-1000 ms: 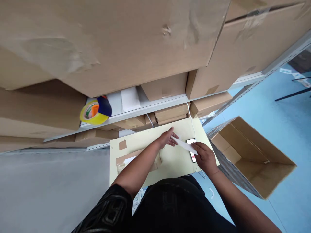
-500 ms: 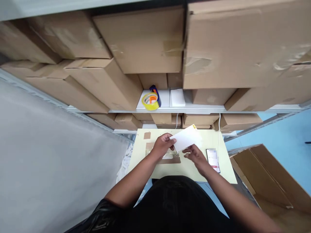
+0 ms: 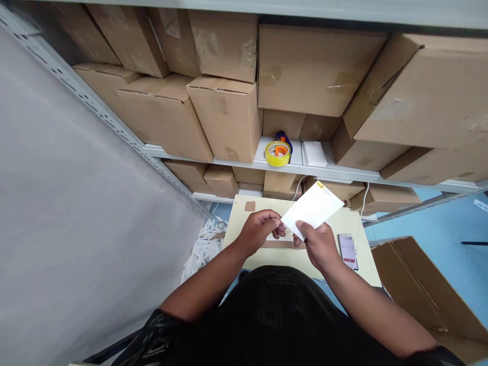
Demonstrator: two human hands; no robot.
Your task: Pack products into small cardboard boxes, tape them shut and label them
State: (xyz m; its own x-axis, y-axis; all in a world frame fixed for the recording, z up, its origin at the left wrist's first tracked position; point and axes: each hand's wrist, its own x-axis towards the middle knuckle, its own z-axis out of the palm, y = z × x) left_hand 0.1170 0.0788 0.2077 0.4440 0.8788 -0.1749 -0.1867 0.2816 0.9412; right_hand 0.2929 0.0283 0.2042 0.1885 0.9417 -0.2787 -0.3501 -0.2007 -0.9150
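Note:
Both hands meet over a small pale yellow table (image 3: pixel 335 264). My right hand (image 3: pixel 319 245) grips the lower corner of a flat white packet (image 3: pixel 312 209) with a small yellow mark at its top, held tilted up off the table. My left hand (image 3: pixel 261 231) is curled at the packet's left corner, fingers pinched at its edge. Under the hands lies a strip of brown tape or cardboard (image 3: pixel 280 244). A phone (image 3: pixel 347 251) with a lit screen rests on the table just right of my right hand.
Metal shelving (image 3: pixel 236 165) packed with cardboard boxes stands behind the table; a yellow tape roll (image 3: pixel 278 153) and a white box (image 3: pixel 314 153) sit on it. An open cardboard box (image 3: pixel 427 295) is on the blue floor at right. White pieces (image 3: pixel 200 249) litter the floor at left.
The view has swung left and up. The white packet went from lying low and edge-on between the hands to being lifted and turned face-up. My right hand moved off the phone side.

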